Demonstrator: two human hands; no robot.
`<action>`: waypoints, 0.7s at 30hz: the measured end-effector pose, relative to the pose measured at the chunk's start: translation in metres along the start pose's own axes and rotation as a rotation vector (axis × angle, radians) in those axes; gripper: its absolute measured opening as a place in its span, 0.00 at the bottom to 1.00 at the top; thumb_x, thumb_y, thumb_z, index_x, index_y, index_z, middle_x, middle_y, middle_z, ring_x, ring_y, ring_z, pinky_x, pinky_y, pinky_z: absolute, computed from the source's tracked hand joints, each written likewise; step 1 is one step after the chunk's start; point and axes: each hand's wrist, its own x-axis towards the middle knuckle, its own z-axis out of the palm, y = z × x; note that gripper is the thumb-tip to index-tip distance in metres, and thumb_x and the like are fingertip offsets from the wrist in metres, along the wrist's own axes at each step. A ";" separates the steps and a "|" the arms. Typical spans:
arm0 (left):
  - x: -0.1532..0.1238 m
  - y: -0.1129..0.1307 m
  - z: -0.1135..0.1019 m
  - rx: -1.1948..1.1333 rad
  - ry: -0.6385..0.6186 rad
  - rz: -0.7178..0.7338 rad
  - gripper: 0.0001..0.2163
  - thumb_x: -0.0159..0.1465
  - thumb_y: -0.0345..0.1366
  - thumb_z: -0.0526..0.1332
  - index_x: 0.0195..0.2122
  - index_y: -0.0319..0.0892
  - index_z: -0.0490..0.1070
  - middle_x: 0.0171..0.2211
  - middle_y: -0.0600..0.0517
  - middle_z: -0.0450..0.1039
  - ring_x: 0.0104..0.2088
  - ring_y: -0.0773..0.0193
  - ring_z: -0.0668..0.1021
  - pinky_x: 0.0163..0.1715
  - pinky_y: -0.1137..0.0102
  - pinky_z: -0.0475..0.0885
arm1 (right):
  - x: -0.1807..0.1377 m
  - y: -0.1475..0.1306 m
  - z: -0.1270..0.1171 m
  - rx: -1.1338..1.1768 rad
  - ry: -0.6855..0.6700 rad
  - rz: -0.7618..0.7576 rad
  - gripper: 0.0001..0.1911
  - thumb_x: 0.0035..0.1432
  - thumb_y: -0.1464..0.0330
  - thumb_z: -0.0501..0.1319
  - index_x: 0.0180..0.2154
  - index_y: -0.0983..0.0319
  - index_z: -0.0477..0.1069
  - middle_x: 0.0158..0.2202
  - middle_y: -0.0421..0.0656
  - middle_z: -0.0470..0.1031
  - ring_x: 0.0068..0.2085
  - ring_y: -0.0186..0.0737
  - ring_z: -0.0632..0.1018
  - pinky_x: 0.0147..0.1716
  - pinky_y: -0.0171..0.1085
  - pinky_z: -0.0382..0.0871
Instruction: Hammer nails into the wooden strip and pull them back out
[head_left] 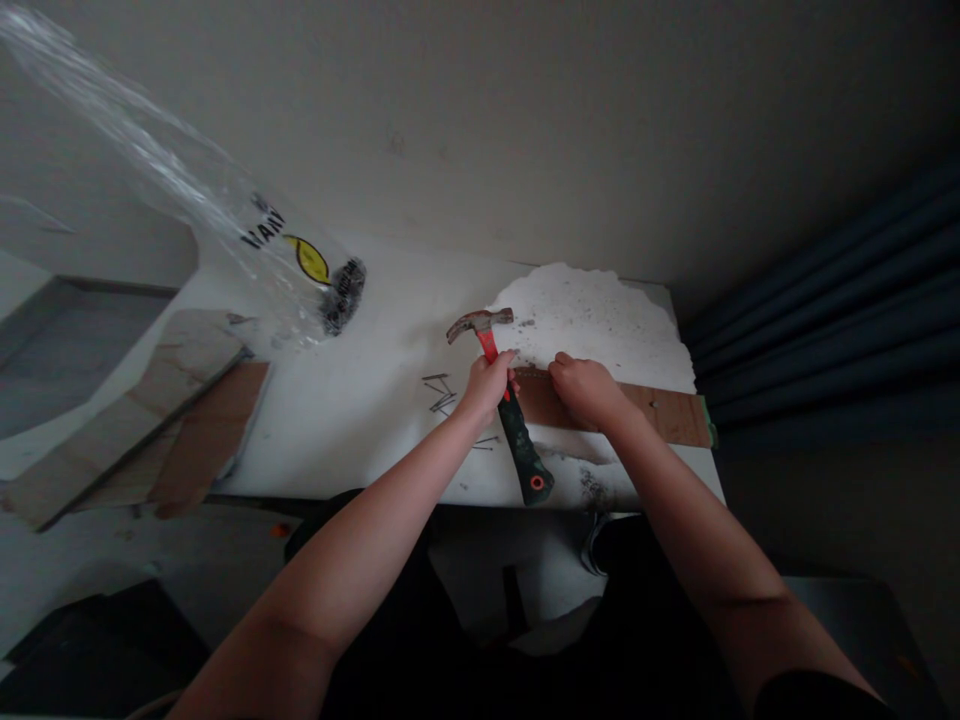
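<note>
My left hand (489,382) is closed around the shaft of a claw hammer (517,440) with a red and dark green handle. Its rusty head (480,323) points away from me, above the white table (360,400). My right hand (587,390) rests closed on the left end of a brown wooden board (667,410) lying on the table; whether the fingers pinch something is hidden. Several loose nails (442,395) lie on the table just left of my left hand.
A clear plastic bag (300,270) with black lettering and a yellow mark lies at the table's back left. A sheet of white foam (592,315) sits behind the board. Wooden planks (172,420) lean at the left. A dark blue curtain (840,310) hangs on the right.
</note>
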 end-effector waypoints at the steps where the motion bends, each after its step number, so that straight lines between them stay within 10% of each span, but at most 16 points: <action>1: 0.000 -0.001 0.000 0.002 0.000 -0.001 0.11 0.60 0.40 0.62 0.25 0.42 0.63 0.16 0.58 0.63 0.14 0.70 0.68 0.16 0.75 0.63 | 0.001 -0.001 0.000 -0.006 -0.002 0.006 0.16 0.66 0.76 0.46 0.46 0.68 0.70 0.47 0.56 0.73 0.41 0.46 0.79 0.38 0.39 0.69; 21: 0.001 0.000 0.000 -0.016 -0.001 -0.007 0.11 0.58 0.40 0.63 0.25 0.42 0.63 0.16 0.58 0.63 0.15 0.69 0.69 0.16 0.74 0.63 | 0.002 0.007 0.003 0.025 -0.027 0.025 0.16 0.69 0.71 0.46 0.46 0.66 0.70 0.49 0.54 0.71 0.41 0.45 0.78 0.37 0.38 0.66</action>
